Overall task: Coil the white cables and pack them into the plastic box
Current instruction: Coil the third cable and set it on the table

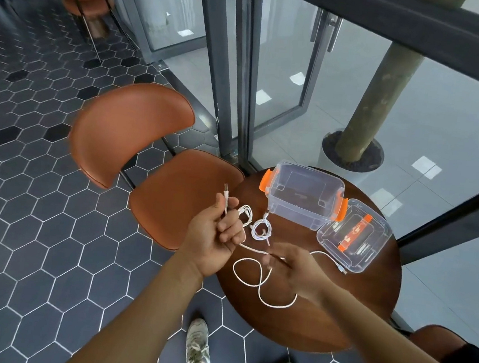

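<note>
A long white cable (255,276) lies in loose loops on the round dark wooden table (366,310). My left hand (215,234) is shut on one end of it, its plug sticking up above my fingers. My right hand (291,267) pinches the same cable a little further along. Two coiled white cables (260,230) rest on the table just beyond my hands. Behind them stands the clear plastic box (304,196) with orange latches, open, with no cable visible inside. Its clear lid (354,236) with an orange handle lies to its right.
A brown leather chair (157,167) stands left of the table, another chair's edge (436,343) at the lower right. A glass wall with dark frames (235,93) runs behind the table. My shoes (197,344) stand on the hexagon tile floor.
</note>
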{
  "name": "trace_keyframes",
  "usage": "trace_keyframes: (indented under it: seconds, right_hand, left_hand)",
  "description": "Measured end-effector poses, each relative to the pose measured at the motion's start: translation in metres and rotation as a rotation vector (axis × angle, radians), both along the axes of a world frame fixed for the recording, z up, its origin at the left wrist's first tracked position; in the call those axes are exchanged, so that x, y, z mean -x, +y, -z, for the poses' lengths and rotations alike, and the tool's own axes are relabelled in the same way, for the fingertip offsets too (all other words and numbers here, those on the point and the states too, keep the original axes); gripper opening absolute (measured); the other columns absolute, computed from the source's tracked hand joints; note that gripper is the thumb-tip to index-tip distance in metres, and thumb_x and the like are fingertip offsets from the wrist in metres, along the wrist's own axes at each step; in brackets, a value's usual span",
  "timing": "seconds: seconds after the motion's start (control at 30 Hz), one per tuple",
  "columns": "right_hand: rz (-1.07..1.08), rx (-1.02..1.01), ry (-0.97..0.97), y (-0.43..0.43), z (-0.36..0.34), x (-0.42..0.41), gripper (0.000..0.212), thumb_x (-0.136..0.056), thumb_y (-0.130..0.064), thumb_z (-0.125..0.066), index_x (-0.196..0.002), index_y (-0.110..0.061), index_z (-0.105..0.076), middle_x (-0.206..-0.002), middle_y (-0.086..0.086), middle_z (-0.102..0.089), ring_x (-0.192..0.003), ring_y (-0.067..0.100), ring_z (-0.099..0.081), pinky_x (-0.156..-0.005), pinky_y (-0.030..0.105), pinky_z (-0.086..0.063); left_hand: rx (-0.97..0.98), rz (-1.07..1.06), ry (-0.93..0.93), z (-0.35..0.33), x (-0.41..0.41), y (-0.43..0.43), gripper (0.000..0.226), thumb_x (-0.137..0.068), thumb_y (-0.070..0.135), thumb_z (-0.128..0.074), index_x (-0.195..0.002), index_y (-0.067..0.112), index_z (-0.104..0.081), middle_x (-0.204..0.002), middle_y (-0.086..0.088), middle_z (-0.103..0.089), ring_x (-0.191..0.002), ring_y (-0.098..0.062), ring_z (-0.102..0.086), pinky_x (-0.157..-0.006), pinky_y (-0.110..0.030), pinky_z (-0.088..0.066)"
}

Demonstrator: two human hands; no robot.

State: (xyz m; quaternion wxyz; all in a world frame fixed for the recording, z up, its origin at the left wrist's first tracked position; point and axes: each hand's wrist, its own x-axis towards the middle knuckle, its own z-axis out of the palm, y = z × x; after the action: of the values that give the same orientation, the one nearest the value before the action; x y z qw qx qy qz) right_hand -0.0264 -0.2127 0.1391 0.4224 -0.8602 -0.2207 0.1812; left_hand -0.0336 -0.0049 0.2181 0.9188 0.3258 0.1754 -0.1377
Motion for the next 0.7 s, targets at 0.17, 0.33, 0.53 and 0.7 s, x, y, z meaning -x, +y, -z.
trace_keyframes:
  seconds: [0.17, 0.33, 0.53, 0.7]
  right_hand:
    - [-0.052, -0.007, -0.069, -0.013, -0.005, -0.021, 0.022, -0.096, -0.036, -0.060, -0.102, -0.020, -0.074, -0.087, -0.007, -0.065, -0.086, 0.011, -0.062, -0.075, 0.027, -0.049]
    - [-0.111, 0.128, 0.005, -0.017, -0.013, -0.032, 0.040, -0.091, -0.058, -0.051, -0.102, -0.027, -0.074, -0.087, -0.015, -0.061, -0.088, 0.006, -0.056, -0.080, 0.031, -0.047]
    - [-0.204, 0.340, -0.103, 0.006, -0.053, -0.058, 0.031, -0.094, -0.046, -0.062, -0.103, -0.018, -0.073, -0.097, -0.003, -0.070, -0.089, 0.016, -0.062, -0.082, 0.035, -0.050]
    - [-0.229, 0.386, -0.288, 0.026, -0.100, -0.074, 0.017, -0.094, -0.033, -0.063, -0.100, -0.020, -0.073, -0.099, -0.004, -0.074, -0.089, 0.017, -0.066, -0.080, 0.039, -0.053]
  left_hand:
    - [0.129, 0.114, -0.076, 0.003, 0.008, 0.008, 0.034, -0.104, 0.035, -0.037, -0.088, 0.011, -0.055, -0.044, 0.007, -0.030, -0.036, -0.007, -0.025, -0.042, -0.022, -0.034]
    - [0.196, 0.318, -0.164, 0.001, 0.012, 0.014, 0.038, -0.106, 0.034, -0.031, -0.089, 0.010, -0.054, -0.044, 0.006, -0.034, -0.038, -0.010, -0.021, -0.043, -0.022, -0.037]
    - [-0.212, 0.674, -0.196, -0.007, 0.017, 0.011, 0.035, -0.102, 0.032, -0.042, -0.084, 0.008, -0.061, -0.049, -0.007, -0.056, -0.034, -0.013, -0.045, -0.041, -0.024, -0.043]
    - [-0.638, 0.744, -0.107, -0.014, 0.016, 0.006, 0.036, -0.102, 0.036, -0.048, -0.091, 0.004, -0.061, -0.086, -0.026, -0.074, -0.067, -0.031, -0.073, -0.050, -0.027, -0.049]
